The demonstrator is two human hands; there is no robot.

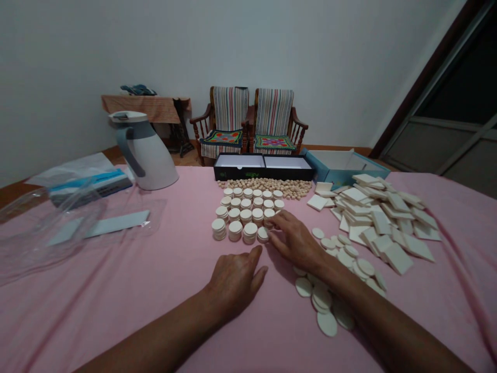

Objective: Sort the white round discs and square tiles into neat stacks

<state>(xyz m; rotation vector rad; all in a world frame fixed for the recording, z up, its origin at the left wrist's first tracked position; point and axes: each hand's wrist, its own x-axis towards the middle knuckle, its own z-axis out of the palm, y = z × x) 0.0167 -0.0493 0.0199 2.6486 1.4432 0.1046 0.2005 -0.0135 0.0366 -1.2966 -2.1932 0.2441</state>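
Rows of stacked white discs (250, 231) stand in the middle of the pink cloth. My right hand (295, 241) reaches over the right end of the front row, its fingertips at a short disc stack (263, 235); whether a disc is between them is too small to tell. Below the front row, my left hand (236, 280) rests with index finger and thumb apart, holding nothing. Loose white discs (321, 297) lie scattered beneath and beside my right forearm. Small wooden balls (267, 185) are gathered behind the stacks.
Square white tiles (382, 217) are heaped at the right. At the back are a black divided box (248, 173) and a blue box (341, 167). A white jug (151, 155) stands back left, near clear plastic packaging (81, 223) and a blue-black pack (91, 186).
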